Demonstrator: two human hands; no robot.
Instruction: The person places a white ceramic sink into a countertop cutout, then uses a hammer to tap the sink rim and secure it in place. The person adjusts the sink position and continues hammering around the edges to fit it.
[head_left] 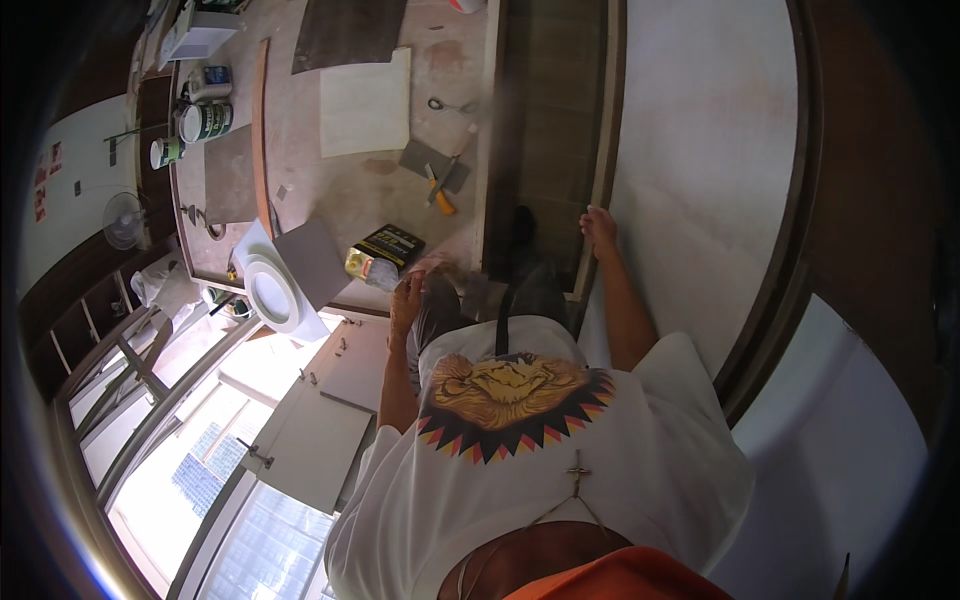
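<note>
My left hand hangs low beside my thigh, its fingers loosely stretched and nothing visible in them. Close by it on the floor is a rectangular black and yellow tin, with a greyish, see-through patch at its near corner. My right hand is out to the right, against the wooden edge of a dark framed opening. Its fingers are curled together; whether they grip anything is too small to make out.
Ahead lie a yellow-handled tool on a grey sheet, scissors, a pale square sheet and a long wooden strip. Tubs stand at the far left. Nearer are a round white panel light and bright windows.
</note>
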